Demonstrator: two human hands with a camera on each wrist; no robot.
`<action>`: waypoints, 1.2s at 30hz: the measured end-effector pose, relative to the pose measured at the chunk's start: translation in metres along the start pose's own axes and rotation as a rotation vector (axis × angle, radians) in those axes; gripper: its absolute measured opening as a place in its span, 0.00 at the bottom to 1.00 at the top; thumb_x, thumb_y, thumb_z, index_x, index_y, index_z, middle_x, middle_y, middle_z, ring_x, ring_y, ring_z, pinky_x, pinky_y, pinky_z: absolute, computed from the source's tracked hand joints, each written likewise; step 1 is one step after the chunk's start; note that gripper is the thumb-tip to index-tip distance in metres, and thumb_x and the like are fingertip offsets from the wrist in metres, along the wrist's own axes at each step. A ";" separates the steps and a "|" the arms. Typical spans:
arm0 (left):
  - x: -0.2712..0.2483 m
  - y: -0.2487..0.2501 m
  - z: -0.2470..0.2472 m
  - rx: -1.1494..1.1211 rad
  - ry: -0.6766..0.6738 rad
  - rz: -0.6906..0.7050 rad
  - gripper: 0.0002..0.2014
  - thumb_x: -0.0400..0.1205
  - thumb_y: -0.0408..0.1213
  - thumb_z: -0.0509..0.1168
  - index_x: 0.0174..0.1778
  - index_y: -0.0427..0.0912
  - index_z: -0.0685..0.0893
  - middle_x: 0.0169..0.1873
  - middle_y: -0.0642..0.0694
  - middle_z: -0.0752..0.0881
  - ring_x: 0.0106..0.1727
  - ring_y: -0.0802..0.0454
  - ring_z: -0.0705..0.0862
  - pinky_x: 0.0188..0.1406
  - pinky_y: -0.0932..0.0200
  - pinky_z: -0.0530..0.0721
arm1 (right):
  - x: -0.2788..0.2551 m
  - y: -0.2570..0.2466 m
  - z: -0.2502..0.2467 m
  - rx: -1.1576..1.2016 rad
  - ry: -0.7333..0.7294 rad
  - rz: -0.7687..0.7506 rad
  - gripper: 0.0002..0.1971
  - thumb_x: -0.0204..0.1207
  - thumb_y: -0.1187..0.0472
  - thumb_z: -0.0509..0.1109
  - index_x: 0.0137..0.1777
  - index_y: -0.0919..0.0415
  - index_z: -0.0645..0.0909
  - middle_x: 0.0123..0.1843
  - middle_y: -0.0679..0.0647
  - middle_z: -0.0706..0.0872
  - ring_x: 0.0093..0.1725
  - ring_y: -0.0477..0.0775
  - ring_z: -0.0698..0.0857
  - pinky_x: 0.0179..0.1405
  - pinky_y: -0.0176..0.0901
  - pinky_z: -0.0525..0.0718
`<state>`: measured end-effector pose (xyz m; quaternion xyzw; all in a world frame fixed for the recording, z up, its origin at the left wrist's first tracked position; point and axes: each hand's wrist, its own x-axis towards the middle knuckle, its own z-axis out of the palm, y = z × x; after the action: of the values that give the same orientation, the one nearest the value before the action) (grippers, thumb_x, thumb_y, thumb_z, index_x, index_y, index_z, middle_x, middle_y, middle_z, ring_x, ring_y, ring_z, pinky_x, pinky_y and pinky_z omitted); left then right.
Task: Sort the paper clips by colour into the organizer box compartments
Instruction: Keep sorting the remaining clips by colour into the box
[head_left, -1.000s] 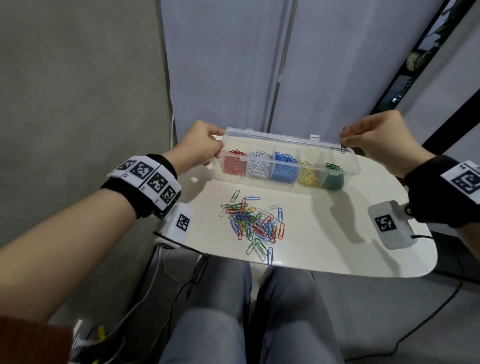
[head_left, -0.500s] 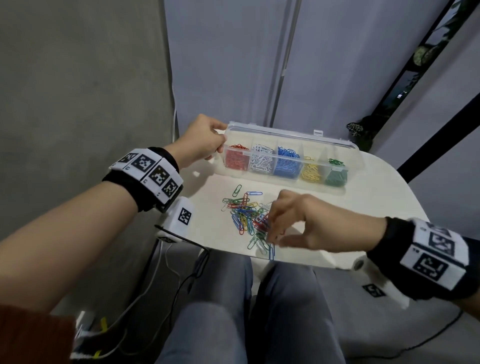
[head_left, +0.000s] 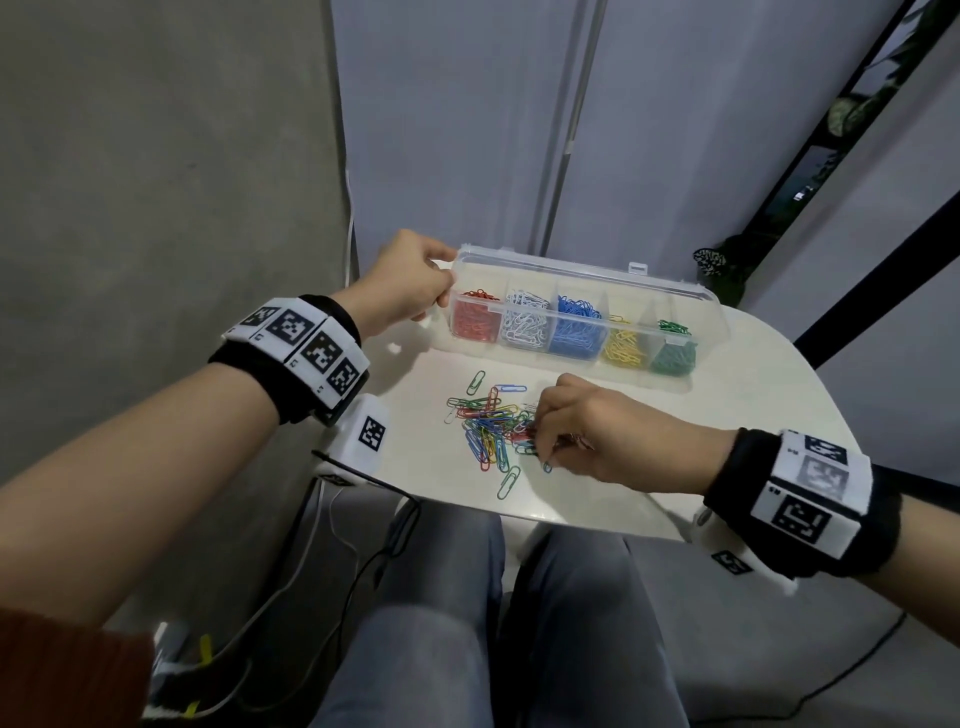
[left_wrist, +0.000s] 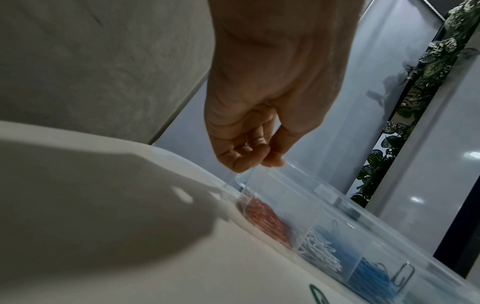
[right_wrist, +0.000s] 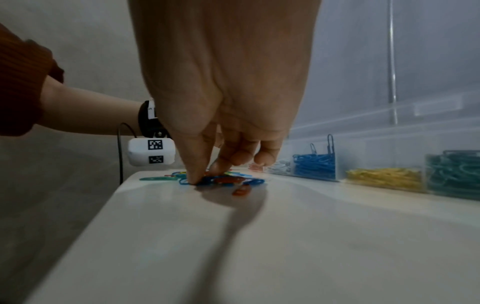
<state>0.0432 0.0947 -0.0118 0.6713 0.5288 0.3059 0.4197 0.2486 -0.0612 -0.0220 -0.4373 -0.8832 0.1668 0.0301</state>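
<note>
Left hand (head_left: 410, 286): pinches left end of organizer box (head_left: 582, 270), thumb and fingers curled on its rim.
Loose clips (head_left: 491, 426): mixed pile on tabletop (head_left: 727, 441), in front of the box.
Right hand (head_left: 592, 431): fingertips curled down into pile's right edge; grip not discernible.

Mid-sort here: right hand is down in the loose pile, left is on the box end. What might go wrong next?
The loose clips lie tangled, so the right hand may lift several colours at once. Clips near the table's front edge might get swept off. The left hand grips only the organizer box's red-clip end; a tug there may swing or tip the nearly full box.
</note>
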 end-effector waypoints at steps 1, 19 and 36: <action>0.000 0.000 0.000 0.000 0.001 0.002 0.18 0.83 0.26 0.61 0.69 0.37 0.80 0.25 0.43 0.80 0.25 0.51 0.70 0.24 0.59 0.72 | 0.001 -0.001 0.000 -0.011 -0.010 0.003 0.05 0.74 0.68 0.72 0.43 0.57 0.86 0.46 0.49 0.81 0.49 0.48 0.73 0.47 0.42 0.76; 0.000 0.000 0.000 -0.015 0.003 -0.002 0.18 0.84 0.27 0.62 0.71 0.36 0.79 0.25 0.44 0.80 0.24 0.53 0.71 0.24 0.60 0.71 | 0.056 -0.018 -0.004 0.138 0.106 0.339 0.05 0.73 0.67 0.76 0.48 0.62 0.90 0.42 0.54 0.89 0.36 0.46 0.80 0.31 0.25 0.71; -0.001 0.000 -0.001 -0.002 -0.004 0.005 0.19 0.83 0.26 0.61 0.71 0.37 0.79 0.25 0.44 0.80 0.24 0.54 0.72 0.26 0.59 0.72 | 0.063 0.005 -0.022 0.192 0.155 0.447 0.11 0.70 0.73 0.75 0.51 0.63 0.90 0.35 0.54 0.88 0.29 0.43 0.81 0.25 0.22 0.73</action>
<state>0.0424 0.0937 -0.0110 0.6728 0.5258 0.3062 0.4209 0.2183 -0.0034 -0.0085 -0.6284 -0.7397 0.2182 0.1015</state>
